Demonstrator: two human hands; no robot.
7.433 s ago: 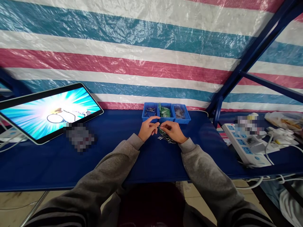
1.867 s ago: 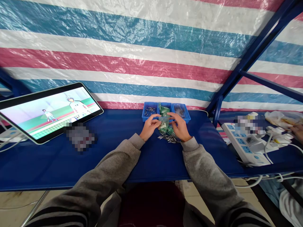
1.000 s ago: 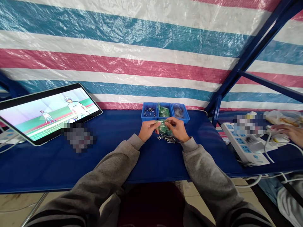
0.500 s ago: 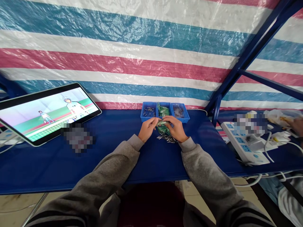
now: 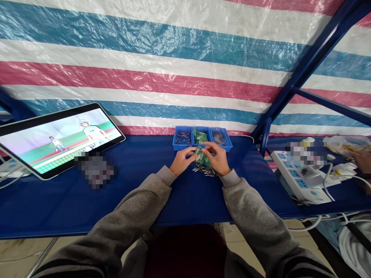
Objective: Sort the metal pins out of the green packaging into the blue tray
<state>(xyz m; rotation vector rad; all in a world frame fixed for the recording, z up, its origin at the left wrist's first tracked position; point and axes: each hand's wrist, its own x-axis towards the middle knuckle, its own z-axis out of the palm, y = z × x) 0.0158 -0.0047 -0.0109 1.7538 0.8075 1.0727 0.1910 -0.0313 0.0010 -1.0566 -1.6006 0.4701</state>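
Observation:
A small, shiny green plastic packet (image 5: 199, 150) is held up between my two hands, over the table. My left hand (image 5: 182, 160) pinches its left side with thumb and fingers. My right hand (image 5: 218, 159) grips the right side, its fingers curled and partly covering it. Just below lie thin metal pins (image 5: 204, 170) in a loose pile, with more green plastic beside them under my right fingers. Behind my hands stand three joined blue bins: metal pins in the left bin (image 5: 182, 147), green packets in the middle one, clear bags in the right bin (image 5: 226, 148).
A tablet (image 5: 62, 139) playing a cartoon leans at the left, with a blurred-out object before it. On the right are a white power strip (image 5: 295, 173), cables, a plastic bag (image 5: 336, 143) and another person's hand (image 5: 363, 160). A blue frame post (image 5: 264, 133) rises behind.
My hands have moved slightly apart. The green packet between them now shows more of its face, tilted upright, where before it was mostly covered by my fingers.

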